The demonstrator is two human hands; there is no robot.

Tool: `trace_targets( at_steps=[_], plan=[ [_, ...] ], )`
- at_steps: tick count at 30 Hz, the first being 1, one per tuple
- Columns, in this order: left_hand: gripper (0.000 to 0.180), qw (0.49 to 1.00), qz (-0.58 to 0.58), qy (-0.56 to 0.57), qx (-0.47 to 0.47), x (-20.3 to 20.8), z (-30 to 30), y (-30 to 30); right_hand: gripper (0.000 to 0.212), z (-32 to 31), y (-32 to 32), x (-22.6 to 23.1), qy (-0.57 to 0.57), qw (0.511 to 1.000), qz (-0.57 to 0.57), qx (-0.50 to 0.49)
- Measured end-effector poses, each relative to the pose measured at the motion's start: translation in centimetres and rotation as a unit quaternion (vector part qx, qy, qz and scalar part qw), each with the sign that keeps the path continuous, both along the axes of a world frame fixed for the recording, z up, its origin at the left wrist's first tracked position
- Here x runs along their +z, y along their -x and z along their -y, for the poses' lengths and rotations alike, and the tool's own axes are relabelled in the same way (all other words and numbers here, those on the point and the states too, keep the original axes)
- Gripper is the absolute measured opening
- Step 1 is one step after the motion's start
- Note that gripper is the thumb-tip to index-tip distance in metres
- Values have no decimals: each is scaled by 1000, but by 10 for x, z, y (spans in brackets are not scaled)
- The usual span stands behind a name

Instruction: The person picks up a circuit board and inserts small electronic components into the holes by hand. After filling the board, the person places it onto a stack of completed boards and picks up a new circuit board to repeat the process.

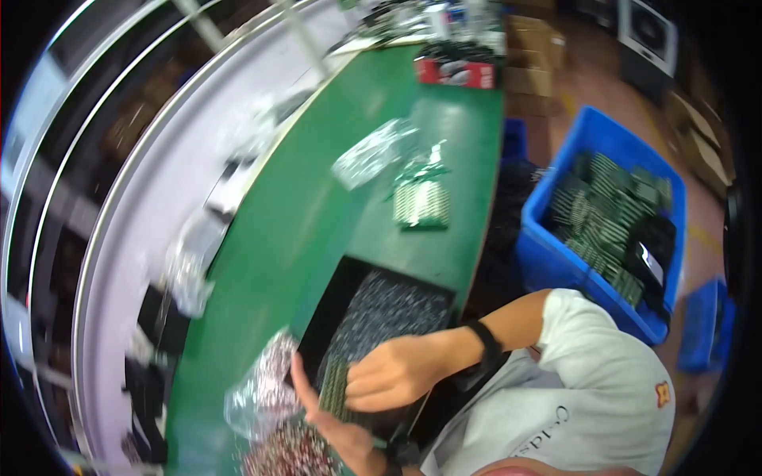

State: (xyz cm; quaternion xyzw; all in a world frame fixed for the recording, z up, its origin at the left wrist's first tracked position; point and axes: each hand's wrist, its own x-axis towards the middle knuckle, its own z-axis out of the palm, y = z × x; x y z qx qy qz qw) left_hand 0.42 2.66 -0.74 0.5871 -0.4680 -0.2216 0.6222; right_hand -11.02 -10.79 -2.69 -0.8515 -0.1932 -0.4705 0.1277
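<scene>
A narrow green circuit board panel (334, 387) with rows of pale marks stands tilted between my hands. My left hand (343, 435) holds its lower end, with one digit stretched up along its left side. My right hand (390, 373) is closed over the right side of the panel, fingers curled and pressed together. Whatever its fingertips grip is hidden. Just beyond the hands is a black tray (324, 307) filled with many small dark grey parts (389, 313). Small red and silver parts (290, 451) are heaped beside my left hand.
A clear plastic bag (258, 401) lies left of my hands. Farther along the green table (278, 230) are a wrapped stack of boards (421, 205), bubble wrap (373, 153) and a red box (456, 73). A blue bin (548, 238) of circuit boards stands at the right.
</scene>
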Motion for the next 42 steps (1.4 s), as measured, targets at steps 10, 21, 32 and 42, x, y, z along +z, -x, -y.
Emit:
trace_targets(
  at_steps=[10,21,32,42],
  plan=[
    [89,994,69,-13,79,6,17,4,12,8,-5,5,40,998,-13,-44],
    [64,998,-18,48,29,-6,5,-16,38,2,-5,-2,-27,998,-61,-6],
    [61,994,73,53,58,-17,18,-12,40,20,9,-17,-48,991,-121,14],
    [69,991,105,29,77,-22,20,-7,39,16,16,-22,-8,995,-92,-35]
  ],
)
